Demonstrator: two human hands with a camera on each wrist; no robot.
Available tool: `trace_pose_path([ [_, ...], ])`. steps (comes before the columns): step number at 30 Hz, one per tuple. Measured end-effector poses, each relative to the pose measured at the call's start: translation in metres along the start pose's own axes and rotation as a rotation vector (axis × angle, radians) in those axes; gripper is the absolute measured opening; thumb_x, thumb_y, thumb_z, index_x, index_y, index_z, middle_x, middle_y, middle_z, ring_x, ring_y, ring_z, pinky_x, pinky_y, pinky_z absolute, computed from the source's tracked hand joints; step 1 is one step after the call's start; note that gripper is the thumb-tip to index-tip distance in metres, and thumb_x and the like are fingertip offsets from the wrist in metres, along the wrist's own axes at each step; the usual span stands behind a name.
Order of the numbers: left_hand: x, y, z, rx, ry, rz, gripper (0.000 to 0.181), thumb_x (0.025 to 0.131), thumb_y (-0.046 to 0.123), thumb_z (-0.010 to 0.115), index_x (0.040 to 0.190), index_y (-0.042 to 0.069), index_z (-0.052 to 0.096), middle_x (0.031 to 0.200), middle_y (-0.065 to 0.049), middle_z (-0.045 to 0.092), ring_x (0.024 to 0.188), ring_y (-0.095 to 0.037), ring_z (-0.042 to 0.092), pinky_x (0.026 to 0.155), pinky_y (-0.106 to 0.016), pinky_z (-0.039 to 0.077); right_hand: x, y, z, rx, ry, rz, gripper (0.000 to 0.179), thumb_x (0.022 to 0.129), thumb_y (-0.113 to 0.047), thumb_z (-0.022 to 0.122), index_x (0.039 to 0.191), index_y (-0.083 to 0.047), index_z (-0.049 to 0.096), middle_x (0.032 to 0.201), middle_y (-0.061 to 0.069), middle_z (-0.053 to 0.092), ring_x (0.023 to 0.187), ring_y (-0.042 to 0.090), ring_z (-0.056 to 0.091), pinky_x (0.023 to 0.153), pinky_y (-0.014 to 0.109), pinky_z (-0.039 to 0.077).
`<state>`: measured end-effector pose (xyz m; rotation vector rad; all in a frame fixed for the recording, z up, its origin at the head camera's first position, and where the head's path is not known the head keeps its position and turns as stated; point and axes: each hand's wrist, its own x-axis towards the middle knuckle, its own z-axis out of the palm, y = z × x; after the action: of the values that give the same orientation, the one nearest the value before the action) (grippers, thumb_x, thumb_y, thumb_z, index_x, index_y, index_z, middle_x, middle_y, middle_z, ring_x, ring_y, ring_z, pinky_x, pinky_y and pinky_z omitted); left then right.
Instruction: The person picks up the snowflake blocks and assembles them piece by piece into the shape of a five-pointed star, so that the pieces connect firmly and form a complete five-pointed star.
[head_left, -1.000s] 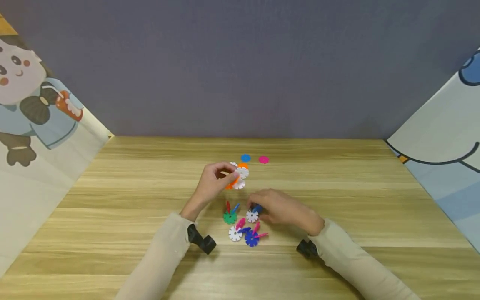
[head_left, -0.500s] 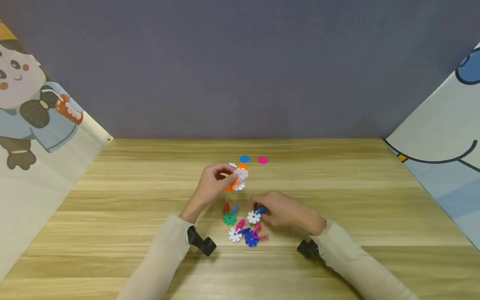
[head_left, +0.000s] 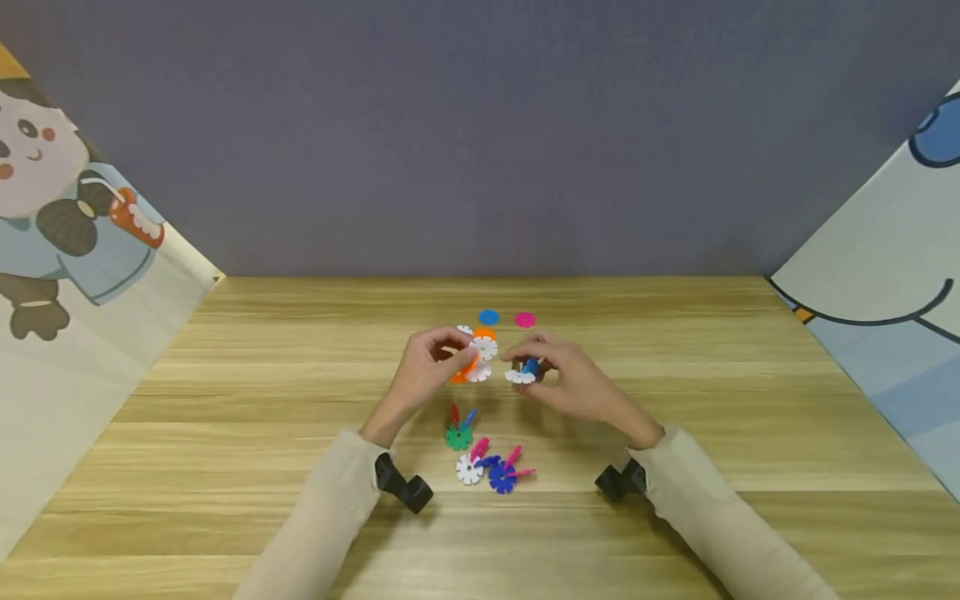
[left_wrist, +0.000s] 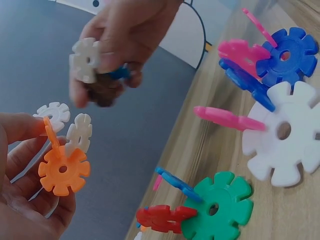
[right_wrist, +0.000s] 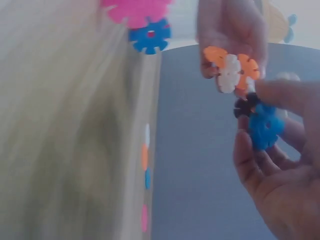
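My left hand [head_left: 420, 367] pinches a joined cluster of orange and white notched plastic discs [left_wrist: 64, 170]. To its right, above the table, my right hand [head_left: 573, 379] grips another joined piece: a white notched disc [head_left: 517, 377] with a blue disc [right_wrist: 265, 131] and a dark brown one [right_wrist: 245, 106] slotted in. Nearer me on the table lie more joined discs. A green disc [head_left: 459, 437] has a red and a blue one standing in its slots. A white disc [head_left: 469, 469] carries pink and dark blue ones, beside a dark blue disc [head_left: 502, 479] with pink ones.
Behind the hands, loose discs lie flat: a blue disc [head_left: 489, 317], a pink disc [head_left: 525, 320], an orange disc [head_left: 484, 333] and a white disc [head_left: 464, 330]. A grey wall [head_left: 495, 150] closes off the wooden table [head_left: 225, 433] at the back. Cartoon-printed panels [head_left: 97, 217] flank both sides.
My right hand has lifted the white, blue and brown piece off the table and carried it away from me, near my left hand. The left hand stays in place with its cluster.
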<state>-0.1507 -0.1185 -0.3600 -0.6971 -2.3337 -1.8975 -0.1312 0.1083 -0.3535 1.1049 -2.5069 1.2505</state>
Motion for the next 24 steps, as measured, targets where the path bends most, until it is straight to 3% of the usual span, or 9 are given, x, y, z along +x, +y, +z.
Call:
trace_pose_path([
  [6,-0.002,0.003,0.001,0.005,-0.011,-0.005,0.014,0.087,0.003,0.063,0.093,-0.010,0.064,0.092,-0.024,0.064,0.074,-0.008,0.057,0.068,-0.021,0.050,0.009,-0.005,-0.004,0.273,0.086,0.084,0.036,0.086,0.006,0.062,0.122,0.006,0.058,0.109,0.020,0.057,0.097,0.013,0.061,0.080,0.026,0.056],
  [11,-0.002,0.004,0.003,0.013,-0.027,0.003,0.013,0.087,0.003,0.064,0.092,-0.009,0.064,0.091,-0.022,0.064,0.074,-0.007,0.056,0.070,-0.023,0.050,0.012,-0.006,-0.006,0.443,0.120,0.129,0.039,0.088,0.005,0.060,0.124,0.013,0.047,0.117,0.022,0.056,0.101,0.004,0.059,0.085,0.023,0.054],
  [15,-0.002,0.005,0.005,0.030,-0.034,0.022,0.012,0.087,0.003,0.064,0.091,-0.008,0.065,0.089,-0.021,0.065,0.074,-0.005,0.056,0.071,-0.024,0.051,0.011,-0.005,-0.008,0.479,0.146,0.125,0.036,0.087,0.005,0.061,0.119,0.015,0.046,0.117,0.014,0.055,0.100,0.003,0.058,0.083,0.020,0.054],
  [21,-0.003,0.006,0.006,0.048,-0.040,0.041,0.011,0.088,0.004,0.063,0.091,-0.006,0.066,0.090,-0.021,0.066,0.076,-0.007,0.056,0.073,-0.025,0.050,0.011,-0.004,-0.009,0.474,0.128,0.106,0.033,0.091,0.001,0.059,0.119,0.013,0.050,0.121,0.030,0.052,0.098,0.004,0.060,0.082,0.021,0.054],
  [24,-0.004,0.007,0.006,0.048,-0.045,0.052,0.010,0.088,0.004,0.063,0.090,-0.006,0.066,0.089,-0.020,0.066,0.077,-0.008,0.056,0.073,-0.025,0.050,0.010,-0.004,-0.009,0.466,0.125,0.108,0.034,0.092,-0.003,0.059,0.120,0.013,0.050,0.121,0.030,0.052,0.096,0.004,0.061,0.081,0.022,0.054],
])
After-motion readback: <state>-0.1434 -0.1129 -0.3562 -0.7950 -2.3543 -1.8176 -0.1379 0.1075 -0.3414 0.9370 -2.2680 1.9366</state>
